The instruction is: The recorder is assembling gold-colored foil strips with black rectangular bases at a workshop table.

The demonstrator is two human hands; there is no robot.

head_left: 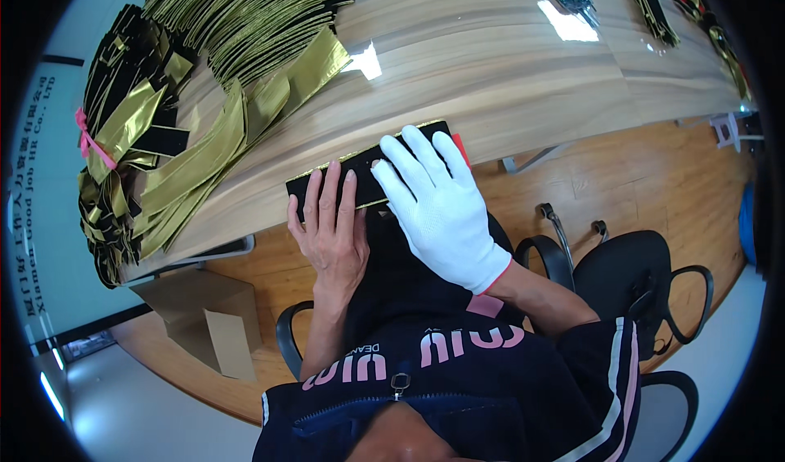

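Note:
A black strip of fabric with thin gold edging (368,176) lies flat along the table's near edge. My bare left hand (329,225) rests on its left part, fingers stretched out and the thumb near the lower edge. Over the right part lies my right hand (441,204) in a white knitted glove, its fingers spread and flat. Both hands are open, and much of the strip is hidden beneath them. Something small and red (461,148) shows at the strip's right end.
Gold-edged black strips (245,20) lie in a fanned pile at the far left, beside loose gold ribbons (221,135) and a bundle with a pink tie (94,139). More bundles (646,8) lie far right. Below are a cardboard box (204,315) and a black chair (630,282).

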